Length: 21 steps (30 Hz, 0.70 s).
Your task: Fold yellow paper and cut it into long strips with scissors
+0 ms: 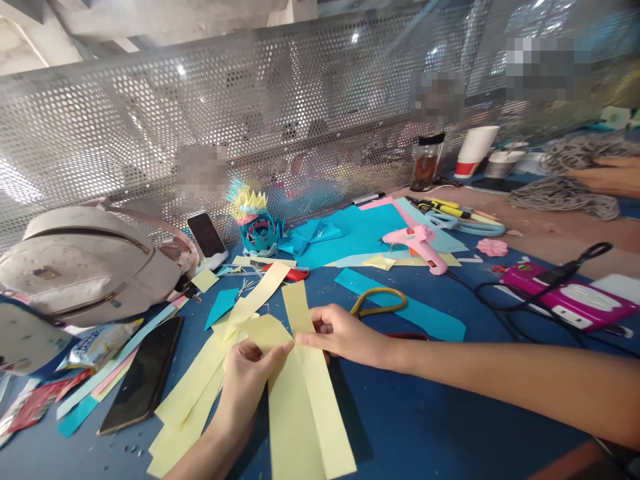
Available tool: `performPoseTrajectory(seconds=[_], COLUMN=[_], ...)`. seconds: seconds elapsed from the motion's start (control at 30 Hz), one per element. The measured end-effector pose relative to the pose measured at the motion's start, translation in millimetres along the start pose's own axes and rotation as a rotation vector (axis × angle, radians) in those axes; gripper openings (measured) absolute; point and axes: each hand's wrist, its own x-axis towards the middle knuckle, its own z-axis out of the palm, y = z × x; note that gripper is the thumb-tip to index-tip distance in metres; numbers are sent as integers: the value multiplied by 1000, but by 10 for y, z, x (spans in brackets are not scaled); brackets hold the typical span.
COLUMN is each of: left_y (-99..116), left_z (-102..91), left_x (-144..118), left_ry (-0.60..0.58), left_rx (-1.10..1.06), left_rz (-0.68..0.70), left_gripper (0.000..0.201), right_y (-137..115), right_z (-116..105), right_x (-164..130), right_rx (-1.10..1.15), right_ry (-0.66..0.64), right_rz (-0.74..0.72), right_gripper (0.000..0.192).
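Observation:
Over the blue table, my left hand pinches a wide pale-yellow paper strip between thumb and fingers. My right hand is closed on a narrower yellow paper strip, which overlaps the wide one and reaches above and below the fingers. Both thumbs nearly meet where the strips cross. More loose yellow strips lie under and beside my left wrist. Just beyond my right forearm are a yellow loop handle, apparently of scissors, and a blue paper strip.
A pink glue gun rests near blue paper sheets, its cord running to a magenta power strip. A folded-paper piece stands behind. On the left are a phone and backpack. Another person's hand touches grey cord.

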Motion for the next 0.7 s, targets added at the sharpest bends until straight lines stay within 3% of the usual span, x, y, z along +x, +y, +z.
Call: performPoseTrajectory(seconds=[0.23,0.53,0.7], left_y=[0,-23,-26], left_z=[-71,-53,-62], left_x=[87,69,61], left_ry=[-67,-18,-15], left_rx=[43,0,-3], left_rz=[-2,17,7], left_gripper=[48,44,45], right_y=[2,2,-4], right_z=[5,17,19], right_x=[9,6,6], right_rx=[45,11,6], right_ry=[45,54,54], right_rz=[-30,-44,4], right_gripper=[37,29,33])
